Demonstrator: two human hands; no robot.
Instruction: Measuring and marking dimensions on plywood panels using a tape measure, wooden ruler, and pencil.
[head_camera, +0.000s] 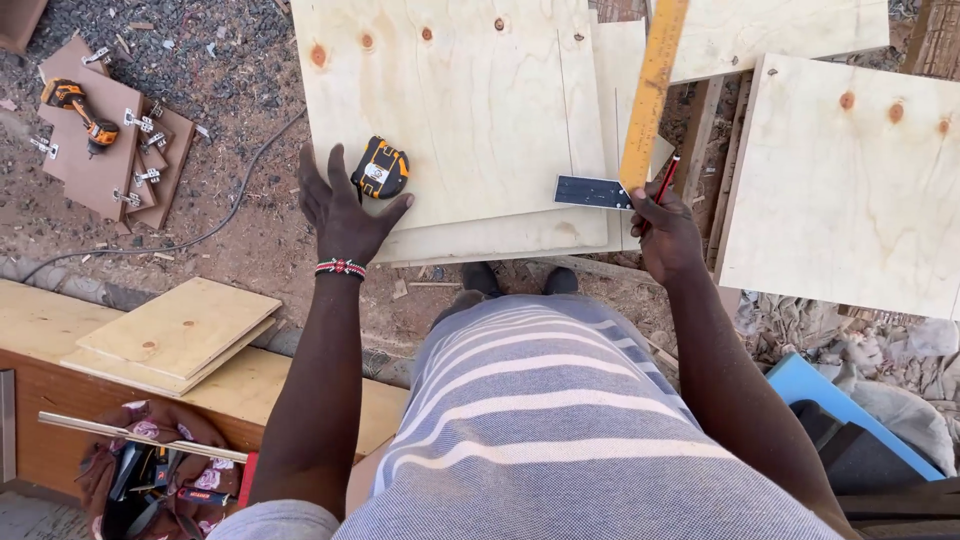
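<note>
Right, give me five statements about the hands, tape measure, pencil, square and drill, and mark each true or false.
1. The left hand grips the tape measure. False: the hand is open, fingers spread, beside the tape, which lies on the plywood sheet.
2. The right hand holds a red pencil. True.
3. The square has a yellow blade and a dark stock. True.
4. The drill lies on the plywood sheet next to the tape measure. False: it lies far left, on brown boards on the ground.
5. A beaded bracelet sits on the left wrist. True.
</note>
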